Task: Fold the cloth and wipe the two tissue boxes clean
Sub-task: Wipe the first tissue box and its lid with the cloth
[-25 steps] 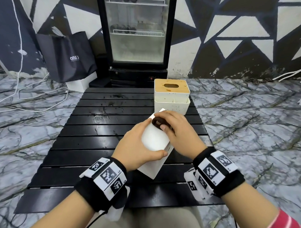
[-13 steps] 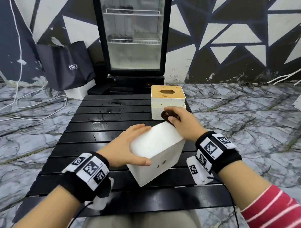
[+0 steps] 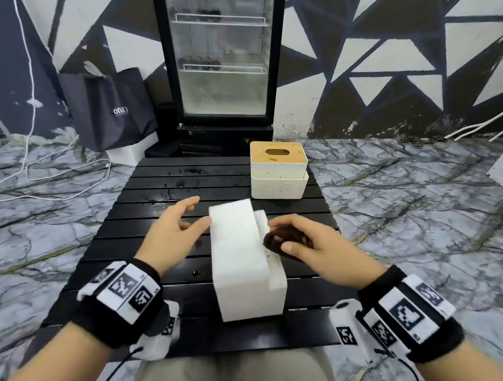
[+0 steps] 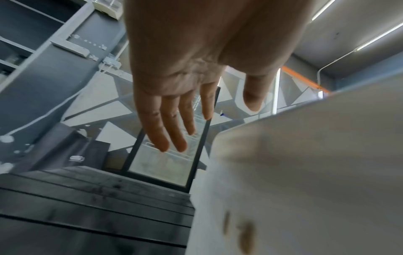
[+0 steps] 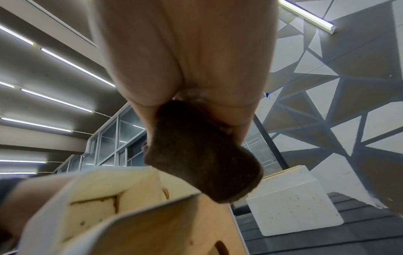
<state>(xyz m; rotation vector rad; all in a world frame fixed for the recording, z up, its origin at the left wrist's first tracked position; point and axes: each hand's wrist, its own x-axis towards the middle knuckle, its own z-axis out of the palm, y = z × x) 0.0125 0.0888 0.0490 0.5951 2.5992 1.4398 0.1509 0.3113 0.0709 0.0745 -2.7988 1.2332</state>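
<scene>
Left hand [image 3: 177,234]: fingers spread, holding nothing, beside near tissue box [image 3: 243,264], frame centre.
Right hand [image 3: 320,254]: pinching folded brown cloth [image 3: 282,242] against that box's right side.
Second tissue box [image 3: 278,170]: upper centre, on slatted table [image 3: 146,215].

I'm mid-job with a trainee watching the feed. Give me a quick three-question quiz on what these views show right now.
1. True or false: the left hand grips the near box.
2. What does the right hand hold? A) a tissue B) the brown cloth C) a lid
3. Fill in: the far box, wooden lid up, stands on the black slatted ____.

Key
1. False: its fingers are spread and relaxed beside the box, gripping nothing; the left wrist view shows the same.
2. B: the cloth is bunched in its fingers beside the near box, which lies on its side.
3. table
</scene>
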